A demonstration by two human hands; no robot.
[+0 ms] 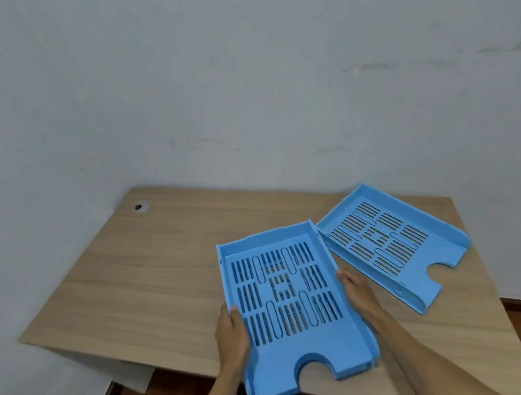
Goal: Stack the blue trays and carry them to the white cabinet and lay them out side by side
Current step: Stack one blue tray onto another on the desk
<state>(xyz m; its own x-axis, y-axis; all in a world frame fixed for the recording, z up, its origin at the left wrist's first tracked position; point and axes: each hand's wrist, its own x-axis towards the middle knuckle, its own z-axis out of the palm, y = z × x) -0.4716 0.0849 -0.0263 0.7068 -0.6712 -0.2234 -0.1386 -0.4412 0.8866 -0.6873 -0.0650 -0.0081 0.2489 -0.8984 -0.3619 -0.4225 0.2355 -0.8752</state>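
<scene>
Two hands hold a stack of blue trays over a wooden desk.

The stack (287, 297) is smooth blue plastic, with long slots cut in the floor and a round notch in the near edge. The left hand (231, 334) presses its left side, thumb on the rim. The right hand (356, 292) presses its right side. The stack sits between both hands, poking past the near edge of the desk (148, 279). One more tray (389, 244) lies flat just right of it, turned at a slant.
</scene>
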